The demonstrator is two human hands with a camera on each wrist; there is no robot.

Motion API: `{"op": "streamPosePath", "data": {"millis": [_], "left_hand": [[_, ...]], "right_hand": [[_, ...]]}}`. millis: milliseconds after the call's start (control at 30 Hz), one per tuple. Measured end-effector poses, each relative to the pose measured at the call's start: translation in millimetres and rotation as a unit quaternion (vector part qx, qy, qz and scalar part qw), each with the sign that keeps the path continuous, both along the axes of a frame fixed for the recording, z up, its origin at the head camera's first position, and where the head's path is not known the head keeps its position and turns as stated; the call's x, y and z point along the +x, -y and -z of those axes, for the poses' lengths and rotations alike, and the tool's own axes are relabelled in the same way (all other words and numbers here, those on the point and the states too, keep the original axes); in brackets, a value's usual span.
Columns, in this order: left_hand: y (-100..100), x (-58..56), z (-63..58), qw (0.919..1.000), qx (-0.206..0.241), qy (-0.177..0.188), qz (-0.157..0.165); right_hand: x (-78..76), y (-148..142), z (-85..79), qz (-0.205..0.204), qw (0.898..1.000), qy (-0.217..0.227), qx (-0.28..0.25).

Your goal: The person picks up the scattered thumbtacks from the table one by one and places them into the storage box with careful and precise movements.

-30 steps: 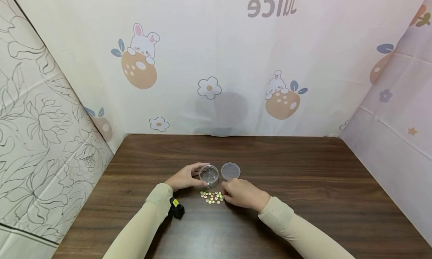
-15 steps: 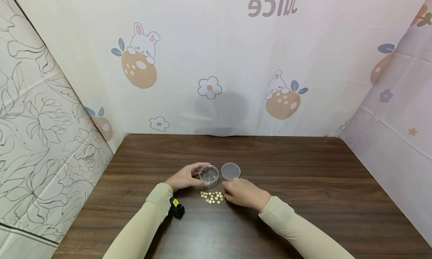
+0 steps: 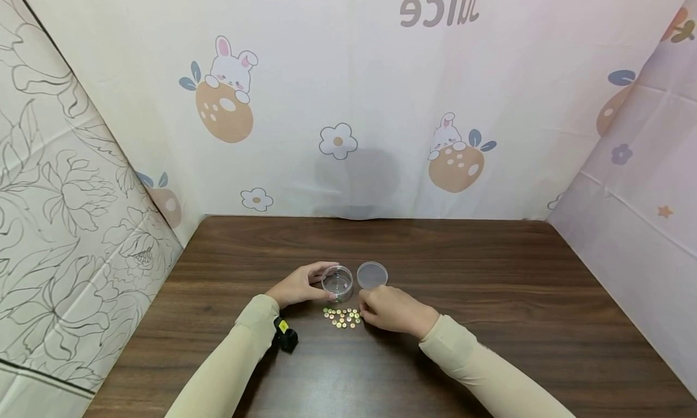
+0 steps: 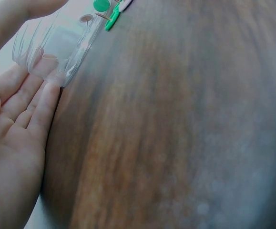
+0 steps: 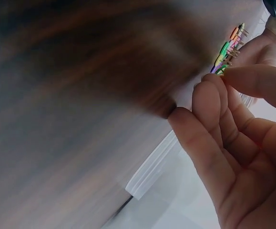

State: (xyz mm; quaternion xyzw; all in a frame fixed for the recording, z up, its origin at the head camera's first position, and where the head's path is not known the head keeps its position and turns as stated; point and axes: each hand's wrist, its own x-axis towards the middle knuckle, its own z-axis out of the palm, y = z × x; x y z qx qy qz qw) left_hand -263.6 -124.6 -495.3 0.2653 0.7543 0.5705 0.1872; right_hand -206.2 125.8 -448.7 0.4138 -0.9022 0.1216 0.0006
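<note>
Left hand (image 3: 298,286): half-curled, gripping clear round plastic jar (image 3: 338,292)
Right hand (image 3: 395,311): curled near multicoloured round metal-pin tacks (image 3: 342,320); hold unclear

The jar (image 3: 337,290) is glossy plastic, the lid (image 3: 372,274) at its three o'clock cloudy plastic, pins (image 3: 342,320) shiny, counter (image 3: 463,267) smooth wood, curtain (image 3: 288,91) matt cloth.

Head view: from six o'clock, forward-down, farthest. Wrist views: close; share thumbtacks (image 3: 342,320), left's twelve, right's two o'clock.
</note>
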Motion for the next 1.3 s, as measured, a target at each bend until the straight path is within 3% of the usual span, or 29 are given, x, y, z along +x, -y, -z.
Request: {"op": "streamPosePath", "data": {"millis": [267,500,1033,1300], "left_hand": [[-1,12.2,-23.5,1.0000,0.001,-0.002,0.005],[-1,12.4,-25.1,1.0000,0.000,0.002,0.007],[-1,15.5,-29.5,0.9999,-0.003,0.003,0.013],[-1,15.3,-28.1,0.9999,-0.007,0.005,0.006]], "right_hand": [[-5.0,-3,0.1,-0.001,0.999,0.045,-0.019],[-6.3,-4,-5.4,0.003,0.996,0.076,-0.036],[-14.5,4,-10.4,0.022,0.995,0.062,-0.079],[-17.3,13,-10.8,0.036,0.993,0.024,-0.111]]}}
